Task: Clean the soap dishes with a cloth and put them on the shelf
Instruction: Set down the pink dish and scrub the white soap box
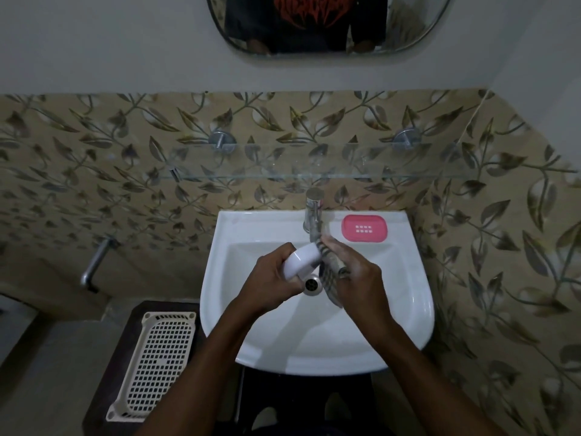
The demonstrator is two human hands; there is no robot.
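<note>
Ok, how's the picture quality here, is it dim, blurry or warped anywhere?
Head view: dim overall, the white ceramic sink the brightest area; wide-angle lens bows the clear glass shelf and wall edges; right hand and striped grey cloth slightly motion-blurred; left hand holding the white soap dish is sharper.

The sink (408,309) is white. One soap dish (303,258) is white; the other (364,228) is pink. The cloth (330,269) is grey-and-white striped. The tiles (125,158) are beige with an olive leaf pattern. The basket (157,357) is cream.
</note>
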